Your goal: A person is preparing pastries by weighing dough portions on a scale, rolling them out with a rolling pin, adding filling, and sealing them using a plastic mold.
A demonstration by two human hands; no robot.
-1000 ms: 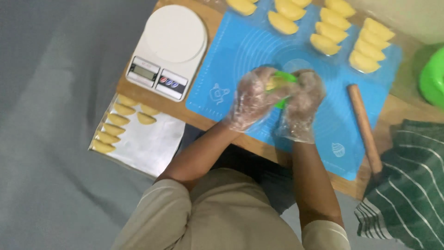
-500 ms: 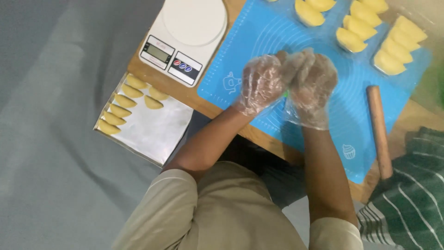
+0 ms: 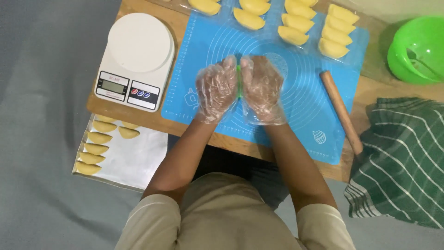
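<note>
The blue mat point(image 3: 296, 106) fills the upper centre of the frame, with a white scale point(image 3: 136, 60) at upper left and a rolling pin point(image 3: 341, 112) to the right. At mid-frame the gloved left hand point(image 3: 216, 89) and right hand point(image 3: 262, 90) press together, closed on a green mould point(image 3: 239, 81), only its edge showing between the palms. This looks like the pressing step; opening calls for gentle parting.

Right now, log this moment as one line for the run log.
left hand: pressed on green mould | right hand: pressed on its other side | over: blue mat | right: rolling pin
</note>
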